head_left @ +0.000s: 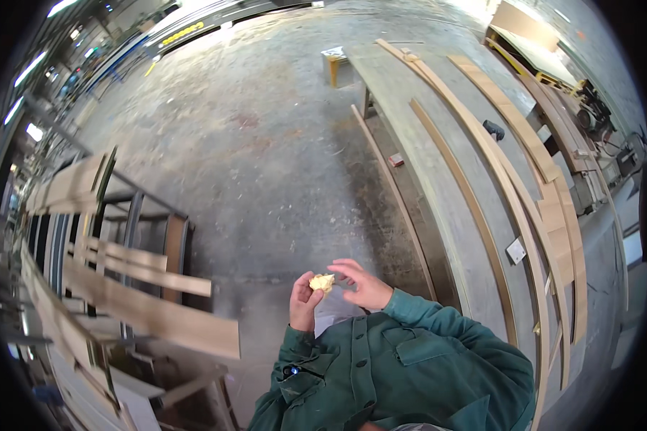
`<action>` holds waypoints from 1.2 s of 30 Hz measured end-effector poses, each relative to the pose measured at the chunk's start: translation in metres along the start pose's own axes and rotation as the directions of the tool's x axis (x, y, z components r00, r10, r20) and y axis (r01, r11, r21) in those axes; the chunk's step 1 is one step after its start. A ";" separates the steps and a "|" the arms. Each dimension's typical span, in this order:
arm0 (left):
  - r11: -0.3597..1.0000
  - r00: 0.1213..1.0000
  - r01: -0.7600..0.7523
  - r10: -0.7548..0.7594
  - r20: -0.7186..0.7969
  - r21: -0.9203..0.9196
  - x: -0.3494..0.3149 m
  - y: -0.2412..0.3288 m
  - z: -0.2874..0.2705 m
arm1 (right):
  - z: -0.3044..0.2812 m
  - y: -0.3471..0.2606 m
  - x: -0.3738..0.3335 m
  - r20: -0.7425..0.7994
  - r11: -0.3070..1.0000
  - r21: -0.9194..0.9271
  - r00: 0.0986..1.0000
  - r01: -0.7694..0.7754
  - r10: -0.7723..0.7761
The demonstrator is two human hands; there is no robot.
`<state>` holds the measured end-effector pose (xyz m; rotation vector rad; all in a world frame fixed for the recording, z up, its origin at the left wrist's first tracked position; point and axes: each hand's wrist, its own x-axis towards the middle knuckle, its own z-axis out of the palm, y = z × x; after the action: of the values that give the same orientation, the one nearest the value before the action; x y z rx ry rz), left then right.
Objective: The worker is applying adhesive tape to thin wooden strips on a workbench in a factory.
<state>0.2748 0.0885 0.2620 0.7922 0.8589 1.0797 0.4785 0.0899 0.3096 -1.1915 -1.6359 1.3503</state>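
Note:
My left hand (pixel 304 300) pinches a small pale-yellow crumpled lump (pixel 323 282) between thumb and fingers, in front of my chest. It could be foam or a wad of soft material; its kind cannot be made out. Just right of it, my right hand (pixel 366 289) has its fingers apart and bent toward the lump, holding nothing I can see. Green jacket sleeves cover both forearms. Below the hands, a whitish patch (pixel 334 310) shows beyond the jacket front.
To my right runs a long grey table (pixel 438 187) bearing long wooden strips (pixel 492 154), a dark tool (pixel 493 130) and a small white plate (pixel 515 251). A small red box (pixel 396 159) lies by its near side. At left, boards (pixel 151 309) jut from a metal rack (pixel 133 223).

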 end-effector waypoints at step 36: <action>0.863 0.892 0.273 -0.392 0.223 0.425 0.644 0.077 0.054 | -0.406 0.322 0.516 -0.403 0.624 0.384 0.485 -0.681 0.776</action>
<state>0.4415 0.7172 0.2280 1.0567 0.9145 0.4613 0.7465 0.7237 0.0632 -2.0704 -0.5449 1.3879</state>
